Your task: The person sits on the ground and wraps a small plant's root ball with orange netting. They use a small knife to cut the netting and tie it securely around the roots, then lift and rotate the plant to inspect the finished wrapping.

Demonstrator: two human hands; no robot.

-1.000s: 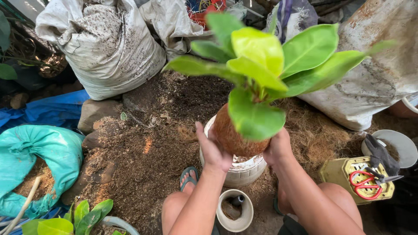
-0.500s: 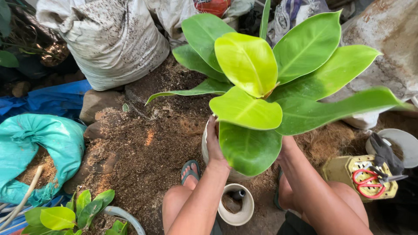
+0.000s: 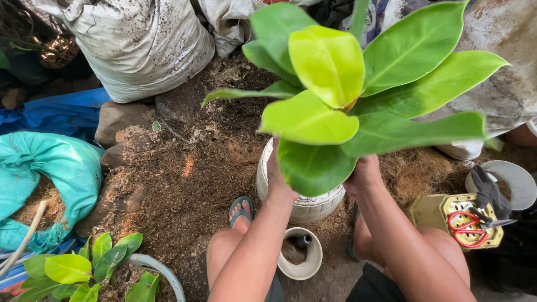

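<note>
Both hands hold a broad-leaved green plant (image 3: 358,95) over a white pot (image 3: 305,204) standing on the soil-covered ground (image 3: 184,173). Left hand (image 3: 278,182) is against the pot's near rim, fingers pointing up under the leaves; right hand (image 3: 363,176) is on the other side. Leaves hide the fingertips, so cannot tell whether either hand is closed around the root ball or only steadying it. Judgement: the plant is being seated in the pot; best kept upright and centred, supported from both sides at the base, not by the leaves. Containers: small cream pot (image 3: 302,254) between the feet, some dark object inside; teal sack (image 3: 39,179) lying open, brown fibre inside; yellow crate (image 3: 453,215) carrying red-handled scissors (image 3: 470,226); grey tub (image 3: 162,271) with small leafy plants.
</note>
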